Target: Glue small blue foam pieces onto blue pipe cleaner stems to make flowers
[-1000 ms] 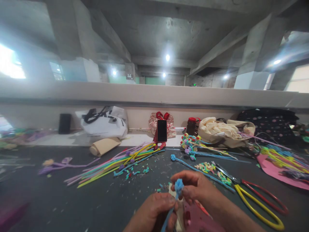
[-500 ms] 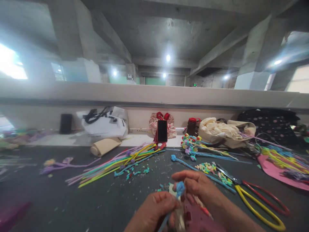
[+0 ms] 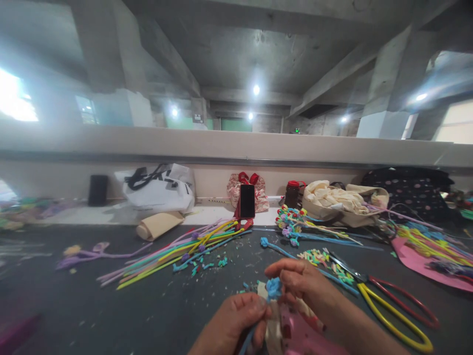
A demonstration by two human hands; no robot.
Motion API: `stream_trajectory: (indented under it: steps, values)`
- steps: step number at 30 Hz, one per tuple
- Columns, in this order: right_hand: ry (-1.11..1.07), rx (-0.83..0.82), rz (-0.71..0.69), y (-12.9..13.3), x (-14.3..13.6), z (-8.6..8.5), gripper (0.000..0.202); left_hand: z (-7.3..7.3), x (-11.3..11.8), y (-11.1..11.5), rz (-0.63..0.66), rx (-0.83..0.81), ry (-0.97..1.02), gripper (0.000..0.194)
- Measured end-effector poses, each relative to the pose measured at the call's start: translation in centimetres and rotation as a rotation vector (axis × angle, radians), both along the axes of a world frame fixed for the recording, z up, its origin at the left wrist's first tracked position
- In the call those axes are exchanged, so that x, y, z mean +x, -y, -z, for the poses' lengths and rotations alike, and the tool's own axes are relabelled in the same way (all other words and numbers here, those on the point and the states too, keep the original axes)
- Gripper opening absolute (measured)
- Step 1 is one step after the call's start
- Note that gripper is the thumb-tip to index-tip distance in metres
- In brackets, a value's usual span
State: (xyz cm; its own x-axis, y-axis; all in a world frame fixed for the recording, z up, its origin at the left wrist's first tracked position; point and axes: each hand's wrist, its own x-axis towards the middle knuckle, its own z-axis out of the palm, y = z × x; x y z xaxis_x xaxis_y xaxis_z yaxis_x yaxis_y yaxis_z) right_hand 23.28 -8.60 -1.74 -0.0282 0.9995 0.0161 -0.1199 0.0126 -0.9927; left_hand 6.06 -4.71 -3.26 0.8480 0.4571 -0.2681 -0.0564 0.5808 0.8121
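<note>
My left hand [image 3: 246, 315] is closed, pinching the stem of a blue pipe-cleaner flower [image 3: 274, 289] just below its bunched head. The blue stem runs down under the palm to the bottom edge. My right hand [image 3: 308, 286] curls around the other side of the flower head, fingertips against it, partly hiding the contact. Below the right hand is a pink tool body [image 3: 299, 330], perhaps a glue gun, partly hidden by the wrist. A cream cloth strip [image 3: 273, 325] lies between the hands. Just beyond them, another blue pipe-cleaner flower [image 3: 264, 242] rests on the dark table.
Scissors [image 3: 369, 283] with red and yellow handles lie at the right, beside cut pipe-cleaner bits [image 3: 314, 256]. Colored pipe cleaners [image 3: 158, 256] spread at left. A phone [image 3: 247, 201] stands behind, near a flower bunch [image 3: 290, 222], a bottle [image 3: 292, 195] and a white bag [image 3: 158, 190].
Both hands stay nearly in place around the blue flower. Its head shows a little more between my fingers. The whole view has shifted slightly.
</note>
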Motion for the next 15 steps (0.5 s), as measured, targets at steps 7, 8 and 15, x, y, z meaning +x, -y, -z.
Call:
stream_trajectory:
  steps: [7,8,15]
  values:
    - [0.045,0.006,0.049,0.2,-0.9,-0.1,0.026,-0.3,0.0,-0.1,0.011,0.014,-0.058,0.038]
    - [0.046,0.004,0.070,0.2,-0.9,-0.1,0.028,-0.2,0.0,-0.1,0.005,0.012,-0.058,0.038]
    - [0.040,0.075,-0.004,0.2,-0.5,-0.3,0.034,0.8,0.1,-0.2,-0.069,-0.051,-0.001,0.030]
